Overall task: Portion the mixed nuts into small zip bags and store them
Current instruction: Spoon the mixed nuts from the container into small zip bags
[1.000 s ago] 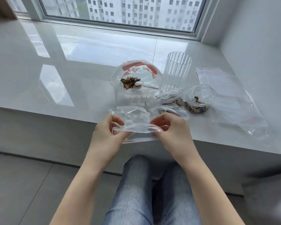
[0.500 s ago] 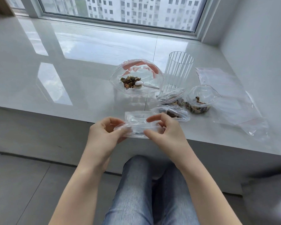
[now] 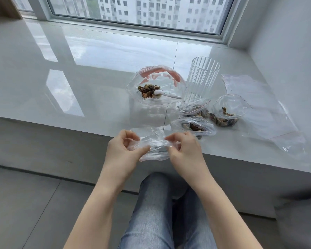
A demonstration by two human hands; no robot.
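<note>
Left hand (image 3: pixel 123 150): pinches the small bag (image 3: pixel 152 146) at its left end, just past the ledge (image 3: pixel 79 97) edge.
Right hand (image 3: pixel 184 150): pinches the same bag's right end.
Big bag (image 3: pixel 155 85): open, nuts (image 3: pixel 148 89) and spoon (image 3: pixel 166 94) inside.
Filled bags (image 3: pixel 194 125): near the front edge (three, close together).
Bare ledge: wide on the left.

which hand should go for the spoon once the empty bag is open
Right, probably. The spoon lies in the big bag with its handle pointing right, toward the right hand. The left hand could then hold the empty bag alone.
</note>
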